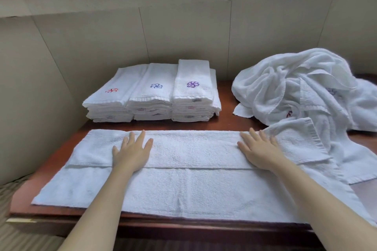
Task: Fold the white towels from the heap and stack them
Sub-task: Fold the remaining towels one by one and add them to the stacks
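A long white towel (183, 187) lies spread across the near part of the brown table (226, 122), its far edge folded over toward me as a narrow band. My left hand (131, 152) presses flat on the left part of that folded band, fingers straight. On the right part of the band my right hand (260, 149) lies flat the same way. Three stacks of folded white towels (152, 93) with small embroidered flowers stand at the back. A heap of loose white towels (302, 87) fills the back right and spills down onto the spread towel's right end.
Beige wall panels (183, 32) close off the back and left side of the table. The table's front edge (183, 224) runs just under the towel's near hem. Striped flooring (12, 193) shows at the lower left.
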### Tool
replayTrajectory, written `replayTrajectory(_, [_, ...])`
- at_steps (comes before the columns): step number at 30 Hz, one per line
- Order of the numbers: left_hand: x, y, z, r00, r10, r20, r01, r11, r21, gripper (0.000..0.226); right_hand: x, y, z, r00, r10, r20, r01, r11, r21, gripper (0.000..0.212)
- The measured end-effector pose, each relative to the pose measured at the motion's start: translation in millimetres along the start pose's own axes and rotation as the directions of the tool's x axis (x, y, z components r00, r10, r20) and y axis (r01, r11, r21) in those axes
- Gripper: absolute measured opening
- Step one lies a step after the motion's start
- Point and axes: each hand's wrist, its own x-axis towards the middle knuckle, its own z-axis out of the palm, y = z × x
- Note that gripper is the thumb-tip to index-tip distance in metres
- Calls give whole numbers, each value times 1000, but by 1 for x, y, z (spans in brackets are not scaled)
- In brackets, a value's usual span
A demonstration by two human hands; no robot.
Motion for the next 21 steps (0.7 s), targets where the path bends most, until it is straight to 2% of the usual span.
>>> replayTrajectory(5, [1, -16, -3, 994, -97, -45, 97, 995, -5, 62, 0, 3, 0, 994, 90, -67, -89, 996, 6, 60])
replayTrajectory(8, [-6, -23, -7, 984, -177, -24, 178, 984, 29, 64, -4, -1, -3, 987, 158, -40, -159, 987, -32, 62])
replayTrajectory(10, [-14, -22, -11, 985, -175, -2, 175, 983, 50, 65, -11, -11, -7, 985, 170, -17, -171, 981, -93, 59])
replayTrajectory(11, [-19, -21, -13, 993, -122, 0, 122, 991, 50, 64, -17, -19, -8, 990, 142, -22, -144, 982, -121, 56])
replayTrajectory(12, [-26, -19, -13, 1000, -25, -2, 25, 999, 35, 63, -24, -28, -10, 996, 75, -38, -79, 987, -138, 53])
replayTrajectory(14, [-43, -15, -11, 973, 232, 6, -232, 972, -24, 58, -44, -45, -8, 984, -168, -60, 159, 979, -130, 49])
replayTrajectory(16, [-64, -12, -5, 897, 442, 13, -442, 897, -34, 56, -69, -60, -2, 901, -433, -26, 430, 899, -84, 47])
replayTrajectory(18, [-81, -12, -1, 832, 554, 24, -554, 832, -18, 58, -92, -68, 6, 805, -592, 33, 593, 803, -59, 55])
replayTrajectory(21, [-99, -25, 3, 788, 612, 70, -615, 788, 33, 69, -112, -70, 12, 740, -665, 103, 673, 734, -90, 73])
